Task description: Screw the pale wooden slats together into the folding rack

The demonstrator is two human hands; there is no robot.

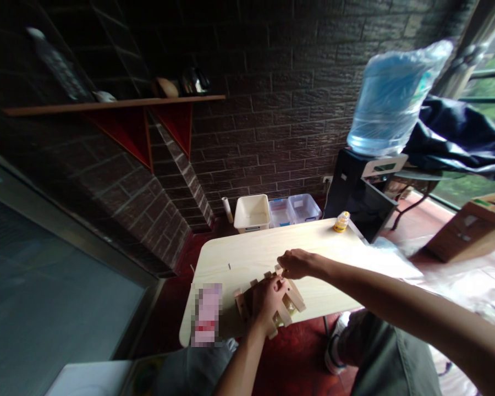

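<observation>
At the near edge, a trouser leg (400, 357) and both forearms are cut off by the frame. The left hand (268, 297) is laid over the wooden slatted piece (296, 295), which is set at the near edge of the pale table (313, 242). The fingers of this hand are bent around the top of the piece, and it is gripped there; much of its middle is hidden beneath the palm. Just beyond, the right hand (297, 264) is held at the piece's far end, with its fingers curled in tightly; whether anything is pinched between them cannot be told, since the fingertips are overlapped by the left hand. To the left, a pink item (208, 313) is blurred by pixelation. Farther across, a small dark item (230, 266) is too small to be identified. At the far corner, a bottle with yellow parts (341, 222) is stood upright. Beyond the table, the cream bin (251, 220) is partly hidden at its base by the tabletop.
</observation>
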